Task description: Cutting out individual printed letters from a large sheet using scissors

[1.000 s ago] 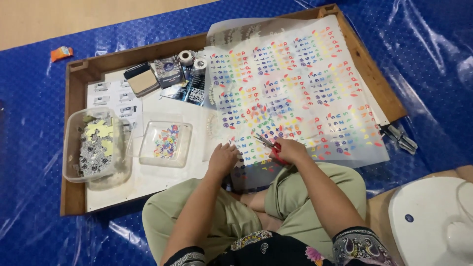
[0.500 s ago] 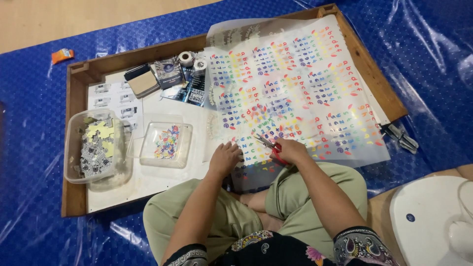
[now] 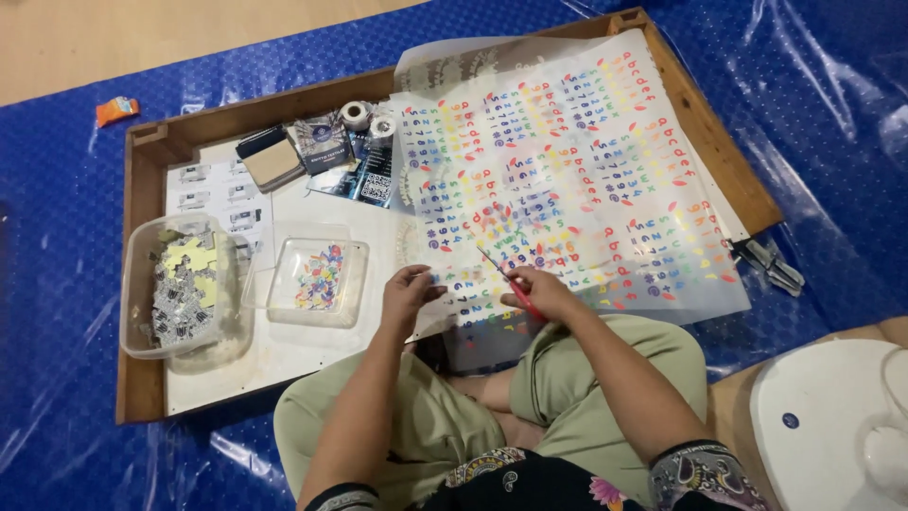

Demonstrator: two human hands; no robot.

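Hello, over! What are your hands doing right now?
Left hand pins sticker sheet edge. Right hand grips red scissors, blades on sheet. Small clear tub beside, not blocking.

I see my right hand [image 3: 549, 293] gripping red-handled scissors [image 3: 506, 281], blades aimed toward eleven o'clock over the sticker sheet [image 3: 567, 180]. My left hand [image 3: 409, 295] pins the sheet's edge, with a clear tub [image 3: 317, 282] at its nine o'clock.
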